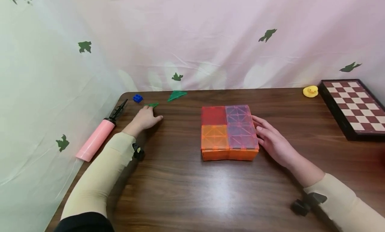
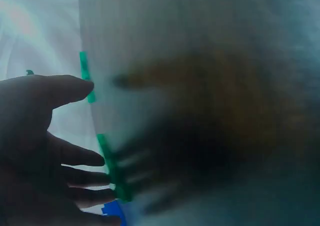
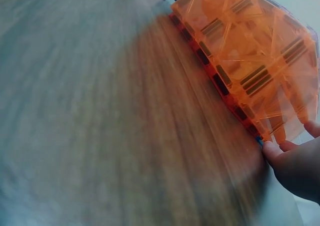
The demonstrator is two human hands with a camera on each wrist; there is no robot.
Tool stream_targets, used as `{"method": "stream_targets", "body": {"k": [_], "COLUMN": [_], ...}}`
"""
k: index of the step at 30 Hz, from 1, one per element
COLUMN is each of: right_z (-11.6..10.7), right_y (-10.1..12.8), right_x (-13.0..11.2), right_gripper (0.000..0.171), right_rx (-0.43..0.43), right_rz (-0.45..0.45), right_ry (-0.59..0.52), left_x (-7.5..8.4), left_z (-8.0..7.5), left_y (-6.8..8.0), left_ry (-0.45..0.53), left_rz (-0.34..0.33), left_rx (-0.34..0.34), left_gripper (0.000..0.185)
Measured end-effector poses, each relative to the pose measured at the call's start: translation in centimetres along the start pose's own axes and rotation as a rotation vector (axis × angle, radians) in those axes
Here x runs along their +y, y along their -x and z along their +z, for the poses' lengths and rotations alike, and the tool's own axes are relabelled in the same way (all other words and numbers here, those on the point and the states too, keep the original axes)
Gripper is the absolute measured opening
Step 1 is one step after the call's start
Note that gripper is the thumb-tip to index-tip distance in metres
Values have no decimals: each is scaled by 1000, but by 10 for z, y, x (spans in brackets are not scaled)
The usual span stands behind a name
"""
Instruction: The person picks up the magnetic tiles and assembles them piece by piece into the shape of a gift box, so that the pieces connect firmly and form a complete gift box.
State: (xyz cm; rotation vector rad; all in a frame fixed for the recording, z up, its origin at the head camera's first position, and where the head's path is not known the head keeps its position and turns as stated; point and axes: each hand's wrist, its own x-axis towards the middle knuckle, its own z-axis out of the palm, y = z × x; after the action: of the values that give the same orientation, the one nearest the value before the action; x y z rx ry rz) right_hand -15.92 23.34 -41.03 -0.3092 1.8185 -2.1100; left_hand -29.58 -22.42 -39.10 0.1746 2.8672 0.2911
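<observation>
My left hand [image 1: 143, 118] reaches to the back left of the table, its fingertips at a green triangular tile [image 1: 152, 105] that they partly cover. In the left wrist view the fingers are spread, with their tips beside that green tile [image 2: 114, 171]. A second green triangular tile [image 1: 176, 95] lies a little to the right. Mid-table sits a flat box of translucent magnetic tiles [image 1: 214, 137], red, orange and purple on top with orange sides. Against its right side rests my right hand [image 1: 275, 143], fingers extended; in the right wrist view the fingertips meet the box's edge.
Near the back left corner is a blue toy brick [image 1: 137, 98]. A pink hand pump [image 1: 97, 138] with a black nozzle lies along the left edge. A yellow rubber duck [image 1: 310, 91] and a checkered board [image 1: 358, 105] stand at the back right. Behind hangs a curtain [image 1: 210, 41].
</observation>
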Motion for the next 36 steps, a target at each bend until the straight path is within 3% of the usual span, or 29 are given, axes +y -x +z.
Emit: {"method": "stream_targets", "body": {"k": [5,11,14,17,20,24,27,36], "right_z": [-4,-4,-3,-2,-1,-1,-2,-1], "right_y": [2,3,3,2,1,2,2,2], "right_x": [0,0,0,0,0,1,1,0], "right_gripper": [58,58,59,59,59,59,58,59], "right_rx": [-14,-5,-2,2,1,-3,1,4], "right_rz": [6,14,11,7,5,14,19,16], "right_ry": [4,5,1,0,-3,-5,-3,11], "left_x": [14,43,49,45,35,23,19,21], "left_z": [12,26,29,27,24,21,19,18], "left_y": [17,50,58,54,45,34,29,29], "left_ry": [-61,-130,-144,-124,-85,-37,-9,46], "left_rz": [31,132,170,172,130,86,90,84], "left_rx": [15,31,47,87,110,69,40,52], "left_gripper": [75,69,63,59,60,62,62,58]}}
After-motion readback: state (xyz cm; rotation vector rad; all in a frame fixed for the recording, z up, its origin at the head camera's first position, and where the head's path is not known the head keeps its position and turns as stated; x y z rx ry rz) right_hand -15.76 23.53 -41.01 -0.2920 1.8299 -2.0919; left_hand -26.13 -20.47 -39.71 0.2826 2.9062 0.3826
